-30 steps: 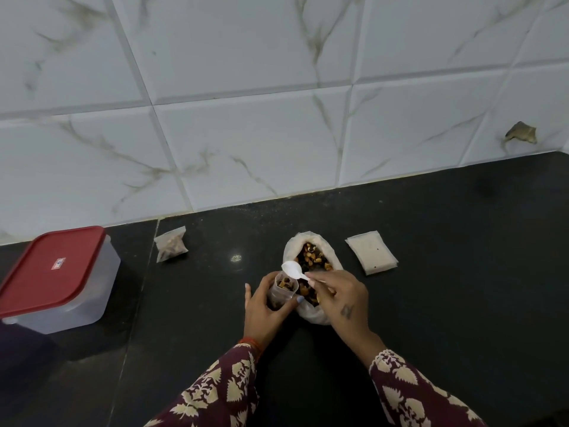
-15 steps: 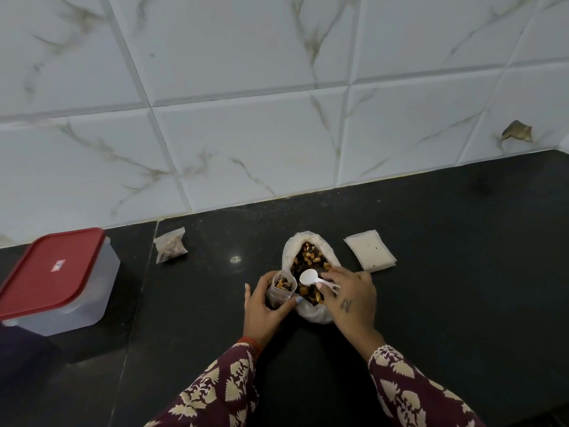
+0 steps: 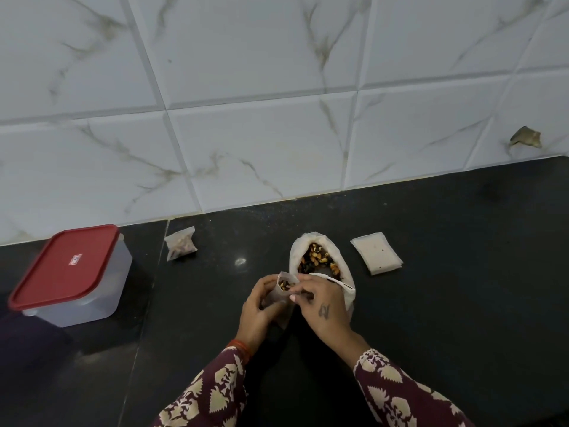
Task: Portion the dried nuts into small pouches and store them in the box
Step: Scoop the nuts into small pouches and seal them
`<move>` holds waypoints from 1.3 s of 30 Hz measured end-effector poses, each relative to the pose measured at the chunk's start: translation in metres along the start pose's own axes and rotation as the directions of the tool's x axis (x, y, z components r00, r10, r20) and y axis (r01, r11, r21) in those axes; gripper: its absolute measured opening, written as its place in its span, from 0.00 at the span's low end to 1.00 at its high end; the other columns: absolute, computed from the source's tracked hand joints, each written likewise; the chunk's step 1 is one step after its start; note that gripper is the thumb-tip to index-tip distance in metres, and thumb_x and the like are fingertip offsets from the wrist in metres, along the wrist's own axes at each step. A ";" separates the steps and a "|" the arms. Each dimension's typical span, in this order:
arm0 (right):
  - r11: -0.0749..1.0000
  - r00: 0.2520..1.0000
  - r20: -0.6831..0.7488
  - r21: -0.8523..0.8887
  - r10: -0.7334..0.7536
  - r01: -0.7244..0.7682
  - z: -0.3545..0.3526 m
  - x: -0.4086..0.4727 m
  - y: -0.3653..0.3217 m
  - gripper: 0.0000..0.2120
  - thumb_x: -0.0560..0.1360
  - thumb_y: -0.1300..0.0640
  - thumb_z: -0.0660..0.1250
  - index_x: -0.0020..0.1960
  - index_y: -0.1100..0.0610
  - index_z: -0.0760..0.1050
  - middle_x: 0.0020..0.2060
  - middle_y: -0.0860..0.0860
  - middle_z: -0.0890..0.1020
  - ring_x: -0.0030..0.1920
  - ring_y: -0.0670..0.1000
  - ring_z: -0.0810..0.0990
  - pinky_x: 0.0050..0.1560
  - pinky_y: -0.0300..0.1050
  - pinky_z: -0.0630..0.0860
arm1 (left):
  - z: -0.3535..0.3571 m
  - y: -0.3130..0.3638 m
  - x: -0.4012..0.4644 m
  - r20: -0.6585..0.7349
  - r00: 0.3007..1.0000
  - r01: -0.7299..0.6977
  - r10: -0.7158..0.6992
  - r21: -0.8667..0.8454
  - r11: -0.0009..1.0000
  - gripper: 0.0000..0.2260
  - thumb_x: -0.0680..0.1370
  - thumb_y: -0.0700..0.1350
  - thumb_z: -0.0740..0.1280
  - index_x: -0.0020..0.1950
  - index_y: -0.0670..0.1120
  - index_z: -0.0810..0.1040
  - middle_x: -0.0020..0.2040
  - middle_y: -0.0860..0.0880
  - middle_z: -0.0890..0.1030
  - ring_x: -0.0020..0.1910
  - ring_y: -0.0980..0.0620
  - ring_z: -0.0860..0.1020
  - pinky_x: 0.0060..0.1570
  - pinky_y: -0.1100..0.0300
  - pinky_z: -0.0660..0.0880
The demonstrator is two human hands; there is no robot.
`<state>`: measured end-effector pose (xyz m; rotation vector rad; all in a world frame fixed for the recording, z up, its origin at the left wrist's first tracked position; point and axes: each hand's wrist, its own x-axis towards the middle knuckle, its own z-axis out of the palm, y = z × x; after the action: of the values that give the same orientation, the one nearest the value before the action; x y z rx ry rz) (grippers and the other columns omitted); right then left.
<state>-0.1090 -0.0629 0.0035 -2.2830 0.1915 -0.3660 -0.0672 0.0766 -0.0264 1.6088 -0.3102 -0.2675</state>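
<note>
Far left on the black bench [image 3: 446, 272] sat the box [image 3: 81, 298], clear plastic with a red lid [image 3: 66, 265] on, close to the tiled wall [image 3: 277, 103]. Right of it, near the wall, lay one filled pouch [image 3: 180, 247], flat, well apart from the hands. At centre, the left hand [image 3: 261, 309] gripped a small open pouch [image 3: 284, 285], fingers curled round its body, mouth up, nuts visible inside. The right hand [image 3: 323, 306] touched that pouch's rim, fingers pinching the edge; a white spoon [image 3: 331, 278] lay across this hand's fingers at the big bag's mouth, but whether it was gripped I cannot tell. Just behind the hands stood the big white bag [image 3: 346, 272], open, mixed dried nuts [image 3: 318, 258] showing. Right of the bag, a stack of empty pouches [image 3: 376, 252] lay flat on the bench. Both sleeves were maroon with a cream print.
</note>
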 end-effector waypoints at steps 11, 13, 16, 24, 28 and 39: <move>0.922 1.000 0.001 0.387 0.006 -0.006 -0.008 0.005 -0.032 0.11 0.71 0.65 0.71 0.41 0.48 0.82 0.52 0.43 0.82 0.55 0.37 0.78 0.59 0.36 0.73 | -0.025 0.044 -0.006 -0.254 0.962 -0.133 0.098 -0.124 0.983 0.03 0.75 0.36 0.67 0.45 0.40 0.81 0.41 0.48 0.83 0.42 0.55 0.81 0.43 0.65 0.76; 0.919 0.996 0.029 0.390 -0.081 0.063 -0.008 0.003 -0.039 0.11 0.71 0.66 0.70 0.42 0.50 0.82 0.49 0.42 0.82 0.53 0.38 0.80 0.57 0.35 0.74 | -0.029 0.047 -0.008 -0.283 0.953 -0.153 0.108 -0.139 0.978 0.05 0.76 0.35 0.66 0.45 0.41 0.81 0.41 0.51 0.83 0.42 0.57 0.80 0.43 0.66 0.76; 0.913 0.993 -0.063 0.390 -0.102 0.118 -0.007 0.003 -0.044 0.10 0.72 0.66 0.70 0.43 0.51 0.82 0.51 0.44 0.83 0.53 0.40 0.80 0.55 0.34 0.75 | -0.033 0.051 -0.010 -0.328 0.938 -0.179 0.110 -0.189 0.966 0.06 0.76 0.34 0.65 0.45 0.42 0.80 0.44 0.52 0.84 0.46 0.57 0.81 0.46 0.66 0.77; 0.900 0.992 -0.087 0.418 -0.094 0.122 -0.011 0.009 -0.051 0.12 0.72 0.67 0.70 0.42 0.49 0.81 0.49 0.42 0.82 0.53 0.39 0.80 0.56 0.36 0.76 | -0.038 0.055 -0.013 -0.318 0.939 -0.215 0.129 -0.253 0.943 0.04 0.75 0.39 0.66 0.46 0.44 0.80 0.50 0.47 0.83 0.51 0.51 0.80 0.49 0.59 0.77; 0.885 0.982 0.018 0.436 -0.189 0.162 -0.011 0.005 -0.059 0.08 0.71 0.67 0.71 0.45 0.55 0.81 0.45 0.46 0.84 0.49 0.40 0.81 0.50 0.32 0.76 | -0.040 0.058 -0.017 -0.313 0.941 -0.217 0.128 -0.268 0.939 0.04 0.74 0.44 0.66 0.44 0.47 0.80 0.46 0.46 0.82 0.46 0.49 0.79 0.43 0.58 0.76; 0.658 0.958 0.220 0.697 0.181 -0.285 -0.004 0.005 -0.062 0.05 0.72 0.59 0.71 0.46 0.61 0.81 0.43 0.58 0.84 0.48 0.53 0.83 0.53 0.46 0.79 | -0.033 0.065 -0.024 -0.267 0.963 -0.055 -0.040 -0.338 0.940 0.06 0.74 0.44 0.67 0.48 0.43 0.79 0.42 0.47 0.81 0.42 0.51 0.80 0.40 0.59 0.77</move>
<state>-0.1040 -0.0253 0.0534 -1.4515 0.2219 -0.1106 -0.0798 0.1126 0.0400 1.2775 -0.0529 -0.0852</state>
